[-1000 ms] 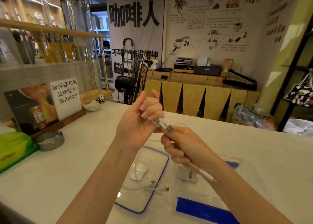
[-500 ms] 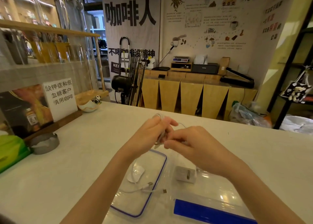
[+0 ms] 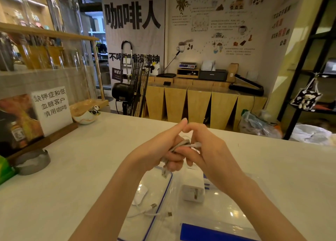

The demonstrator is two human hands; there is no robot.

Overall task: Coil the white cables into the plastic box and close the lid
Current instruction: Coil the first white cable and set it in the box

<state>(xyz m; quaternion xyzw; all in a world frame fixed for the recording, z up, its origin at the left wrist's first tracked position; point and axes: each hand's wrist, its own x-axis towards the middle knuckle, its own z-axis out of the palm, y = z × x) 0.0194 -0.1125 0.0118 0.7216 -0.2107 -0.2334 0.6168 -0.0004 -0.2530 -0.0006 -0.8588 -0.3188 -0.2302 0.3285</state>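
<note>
Both hands meet above the counter, gripping one white cable (image 3: 183,144) bunched into loops. My left hand (image 3: 160,149) clasps the bundle, and a plug end hangs below its fingers. My right hand (image 3: 205,149) pinches the cable's other end against the bundle. Below them stands the clear plastic box (image 3: 227,209) with a blue latch (image 3: 205,231), holding a white charger block (image 3: 193,188). To its left lies the clear lid (image 3: 163,191) with a blue rim. A second white cable (image 3: 147,211) and a small white oval piece (image 3: 140,197) rest on the lid.
A grey metal ashtray (image 3: 32,163) and a green packet (image 3: 5,169) sit at the counter's left edge, behind them a wooden sign stand (image 3: 51,109) and a small bowl (image 3: 84,116). Bare white counter (image 3: 281,168) stretches to the right of the box.
The hands dropped from a raised position and closed together. The cable, earlier stretched between them by its plug, is now gathered into loops in the left hand.
</note>
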